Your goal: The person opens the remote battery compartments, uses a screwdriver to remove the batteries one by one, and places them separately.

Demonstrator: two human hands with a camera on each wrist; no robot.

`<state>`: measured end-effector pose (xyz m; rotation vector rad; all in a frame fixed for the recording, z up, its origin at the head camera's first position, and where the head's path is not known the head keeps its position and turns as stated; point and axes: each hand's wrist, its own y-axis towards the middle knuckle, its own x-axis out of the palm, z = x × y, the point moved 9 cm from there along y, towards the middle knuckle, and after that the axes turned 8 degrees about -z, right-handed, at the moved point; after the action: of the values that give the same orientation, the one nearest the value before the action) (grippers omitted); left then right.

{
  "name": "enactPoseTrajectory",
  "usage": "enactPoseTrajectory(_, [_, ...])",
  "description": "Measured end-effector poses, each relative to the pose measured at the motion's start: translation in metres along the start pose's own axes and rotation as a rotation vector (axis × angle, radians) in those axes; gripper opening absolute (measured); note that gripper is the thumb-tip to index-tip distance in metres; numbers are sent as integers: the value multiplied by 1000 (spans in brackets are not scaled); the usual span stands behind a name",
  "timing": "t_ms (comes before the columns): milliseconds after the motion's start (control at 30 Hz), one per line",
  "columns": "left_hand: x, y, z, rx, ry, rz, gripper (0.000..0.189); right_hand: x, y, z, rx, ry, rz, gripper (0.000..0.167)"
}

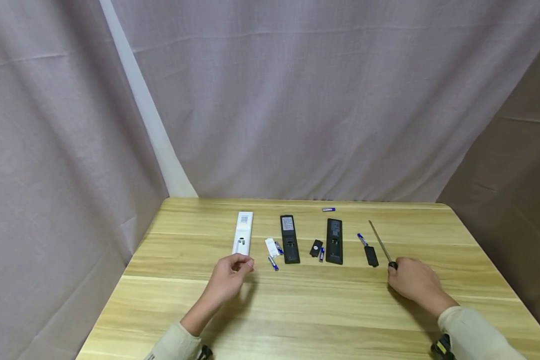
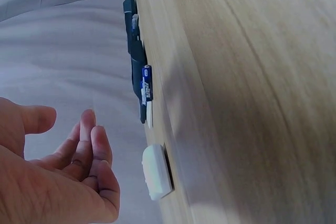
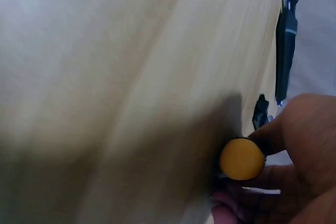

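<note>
My right hand (image 1: 415, 280) grips a screwdriver (image 1: 380, 243) by its handle. The metal shaft points away from me over the table, and the handle's orange end (image 3: 241, 159) faces the right wrist camera. Just above the near end of a white remote control (image 1: 243, 228) hovers my left hand (image 1: 229, 274). Its fingers are loosely bent with the thumb apart, and the left wrist view shows nothing between them. That remote lies back side up, apart from the hand. Close to the screwdriver are a black battery cover (image 1: 371, 256) and a blue battery (image 1: 362, 239).
Two black remotes, one mid-table (image 1: 290, 252) and one further right (image 1: 334, 255), lie back side up. Between them are a small black cover (image 1: 316, 248) and a battery (image 1: 321, 254). A white cover (image 1: 272, 247) lies by two batteries. Another battery (image 1: 328, 209) lies near the back edge.
</note>
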<state>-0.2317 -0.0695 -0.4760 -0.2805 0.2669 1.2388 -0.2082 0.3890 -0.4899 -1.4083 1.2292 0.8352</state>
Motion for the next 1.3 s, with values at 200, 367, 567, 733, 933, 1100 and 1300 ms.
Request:
enactPoseTrajectory(200, [-1, -1, 1, 3, 9, 3, 24, 1, 9, 1, -15, 14, -47, 32])
enactPoseTrajectory(367, [-2, -2, 1, 0, -4, 4, 24, -5, 13, 9, 2, 39, -61, 32])
enactPoseTrajectory(567, [-2, -3, 0, -9, -20, 7, 24, -11, 21, 34, 27, 43, -82, 33])
enactPoseTrajectory(733, [-2, -3, -1, -7, -19, 7, 24, -18, 25, 63, 74, 59, -93, 32])
enactPoseTrajectory(933, [-3, 0, 0, -4, -24, 15, 22, -27, 25, 84, 124, 64, -107, 29])
enactPoseTrajectory(1100, [-5, 0, 3, -3, -27, 17, 23, -25, 24, 90, 136, 60, -124, 29])
enactPoseTrajectory(1300, [-11, -3, 4, -4, -3, 49, 20, -22, 27, 92, 114, 38, -95, 35])
